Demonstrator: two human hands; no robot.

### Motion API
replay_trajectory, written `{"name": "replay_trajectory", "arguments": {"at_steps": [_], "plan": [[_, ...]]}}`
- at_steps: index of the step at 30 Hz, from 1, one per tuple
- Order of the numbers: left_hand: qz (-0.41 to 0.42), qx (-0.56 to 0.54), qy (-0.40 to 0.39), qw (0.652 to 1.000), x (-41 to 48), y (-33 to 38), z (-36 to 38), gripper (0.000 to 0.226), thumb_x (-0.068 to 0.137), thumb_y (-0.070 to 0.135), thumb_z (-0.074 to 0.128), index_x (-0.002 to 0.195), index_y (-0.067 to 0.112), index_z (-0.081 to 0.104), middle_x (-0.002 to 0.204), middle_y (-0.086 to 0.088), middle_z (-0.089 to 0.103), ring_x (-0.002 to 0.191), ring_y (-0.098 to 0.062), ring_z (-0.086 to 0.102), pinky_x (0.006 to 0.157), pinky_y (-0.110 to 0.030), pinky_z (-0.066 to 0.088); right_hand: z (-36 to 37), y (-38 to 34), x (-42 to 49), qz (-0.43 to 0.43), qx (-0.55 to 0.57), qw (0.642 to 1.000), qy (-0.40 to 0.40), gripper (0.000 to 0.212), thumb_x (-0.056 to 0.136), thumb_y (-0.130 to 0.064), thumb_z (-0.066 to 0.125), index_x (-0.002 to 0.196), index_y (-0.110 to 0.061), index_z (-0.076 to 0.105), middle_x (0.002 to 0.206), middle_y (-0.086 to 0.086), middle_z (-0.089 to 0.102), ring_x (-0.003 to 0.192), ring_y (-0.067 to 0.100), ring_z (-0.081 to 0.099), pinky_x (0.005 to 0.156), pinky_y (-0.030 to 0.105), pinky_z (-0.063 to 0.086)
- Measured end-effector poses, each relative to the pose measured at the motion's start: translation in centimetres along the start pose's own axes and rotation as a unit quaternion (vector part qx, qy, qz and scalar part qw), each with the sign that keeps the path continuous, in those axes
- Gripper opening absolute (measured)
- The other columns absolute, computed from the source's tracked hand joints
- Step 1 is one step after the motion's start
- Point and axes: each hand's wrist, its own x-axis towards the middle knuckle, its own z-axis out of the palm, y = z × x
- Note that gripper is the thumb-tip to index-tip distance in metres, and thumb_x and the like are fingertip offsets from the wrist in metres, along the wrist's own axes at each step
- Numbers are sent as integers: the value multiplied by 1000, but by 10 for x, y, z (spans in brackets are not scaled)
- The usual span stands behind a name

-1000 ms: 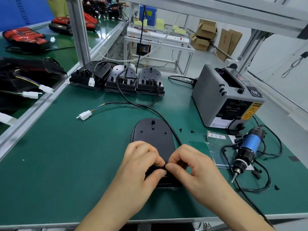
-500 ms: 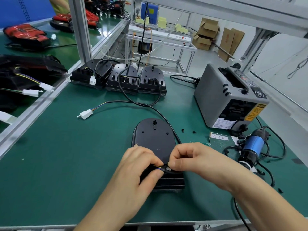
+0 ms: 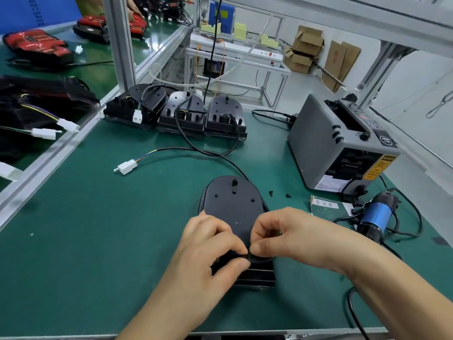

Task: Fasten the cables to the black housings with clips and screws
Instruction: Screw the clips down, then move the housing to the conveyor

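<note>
Fingers [image 3: 235, 265] of left hand [image 3: 208, 253], right hand [image 3: 294, 236] pinch one cable [image 3: 235, 168] on nearest housing [image 3: 232, 204]; three housings [image 3: 181, 114] behind.

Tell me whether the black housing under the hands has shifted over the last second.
No. The black housing keeps its place beside the two small black parts on the green mat.

Bright, even light from above; faint, soft shadows on the bench [image 3: 73, 241]. Wide-angle bowing toward the edges; detail slightly soft.
</note>
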Motion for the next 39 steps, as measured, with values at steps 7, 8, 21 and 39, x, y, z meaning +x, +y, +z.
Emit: {"name": "replay_trajectory", "arguments": {"at_steps": [7, 8, 21, 39], "plan": [[-25, -19, 16, 999, 0, 0, 2, 21, 71, 44, 58, 86, 30, 53, 96, 19, 50, 109, -5, 45, 107, -7, 13, 3, 12, -5, -59, 46, 997, 16, 18, 81, -20, 72, 67, -27, 63, 64, -14, 56, 58, -1, 46, 58, 11, 36], [-23, -16, 14, 1000, 0, -1, 1, 21, 72, 44, 58, 87, 30, 53, 94, 18, 51, 109, -5, 45, 108, -8, 13, 4, 14, -5, -67, 48, 996, 22, 19, 81, -20, 72, 67, -27, 62, 64, -15, 56, 58, -2, 46, 58, 10, 35], [-13, -10, 16, 1000, 0, -2, 2, 19, 74, 43, 58, 88, 32, 55, 91, 17, 53, 108, -4, 45, 110, -14, 16, -7, 6, 7, -31, 39, 998, -45, 14, 79, -18, 73, 69, -24, 66, 63, -11, 60, 61, 2, 51, 64, 17, 41], [150, 188, 95, 966, -8, -3, 12, 16, 83, 16, 59, 75, 11, 71, 81, -7, 59, 104, -23, 58, 95, -50, 48, -20, -13, 29, -4, -62, 989, -138, 9, 81, -21, 70, 76, -26, 65, 73, -11, 62, 71, 3, 55, 80, 27, 45]]}}
